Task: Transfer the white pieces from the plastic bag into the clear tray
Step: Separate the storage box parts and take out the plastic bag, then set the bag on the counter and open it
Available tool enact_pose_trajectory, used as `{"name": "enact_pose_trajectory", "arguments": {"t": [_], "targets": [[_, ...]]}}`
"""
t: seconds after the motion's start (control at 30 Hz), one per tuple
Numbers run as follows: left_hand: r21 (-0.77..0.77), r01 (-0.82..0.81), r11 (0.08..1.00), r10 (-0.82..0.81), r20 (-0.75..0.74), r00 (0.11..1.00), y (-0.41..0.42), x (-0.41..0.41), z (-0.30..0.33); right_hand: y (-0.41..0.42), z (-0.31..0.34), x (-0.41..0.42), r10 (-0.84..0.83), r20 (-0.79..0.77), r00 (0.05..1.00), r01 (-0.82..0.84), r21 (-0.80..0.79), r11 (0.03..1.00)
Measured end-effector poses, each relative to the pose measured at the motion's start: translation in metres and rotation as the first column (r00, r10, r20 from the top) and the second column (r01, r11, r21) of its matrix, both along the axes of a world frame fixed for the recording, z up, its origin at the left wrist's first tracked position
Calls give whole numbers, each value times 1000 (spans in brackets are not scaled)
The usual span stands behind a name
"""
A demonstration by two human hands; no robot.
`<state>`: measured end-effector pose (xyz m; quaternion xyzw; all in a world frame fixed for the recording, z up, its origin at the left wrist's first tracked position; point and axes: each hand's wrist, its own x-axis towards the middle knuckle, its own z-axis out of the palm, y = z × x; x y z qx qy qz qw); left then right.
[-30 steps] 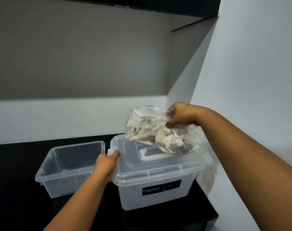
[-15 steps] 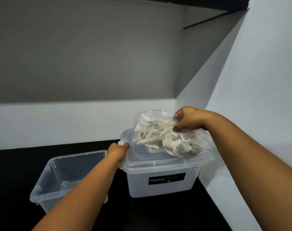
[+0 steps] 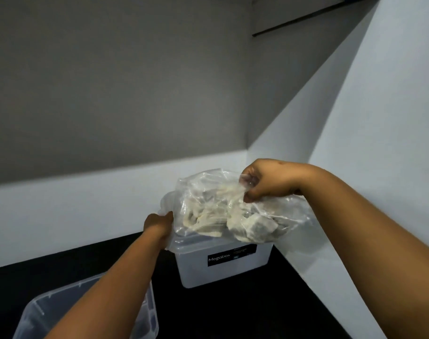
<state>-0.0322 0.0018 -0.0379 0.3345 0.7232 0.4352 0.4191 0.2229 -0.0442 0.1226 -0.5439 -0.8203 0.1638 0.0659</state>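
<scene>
Both hands sit higher than a second ago: the right hand [image 3: 269,183] has lifted the plastic bag [image 3: 233,211] of white pieces [image 3: 242,226] off the lidded box [image 3: 223,265], fingers pinching its neck, the left hand [image 3: 159,225] seemingly grasping the lid edge, leaving the clear tray [image 3: 145,321] unfilled.

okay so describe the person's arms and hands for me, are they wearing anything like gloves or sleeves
Both hands are bare: no gloves on the left hand or right hand. No sleeves, watch or bracelets show on either forearm as far as the frame reaches. No rings are visible, though most fingers are hidden.
</scene>
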Motion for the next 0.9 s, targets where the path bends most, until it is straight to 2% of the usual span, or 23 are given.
{"name": "enact_pose_trajectory", "arguments": {"t": [0.1,0.27,0.53,0.73,0.83,0.9], "targets": [[41,33,999,-32,-37,999,16,-6,-2,-8,-14,2,27,-7,1000,-28,-69,997],[104,31,994,-38,69,997,31,-4,-7,-9,-46,3,65,27,998,-60,-149,987],[122,-2,992,-11,105,994,43,-6,-9,2,-89,-6,75,64,995,-60,-215,975],[73,52,996,-53,15,998,27,-11,-3,-4,-96,-11,73,72,995,-53,-245,968],[-2,-16,1000,16,-171,985,14,-15,11,-12,-97,-13,77,74,994,-56,-256,965],[15,-55,998,57,-287,956,4,-12,26,-18,-103,-13,70,87,994,-44,-273,961]]}}
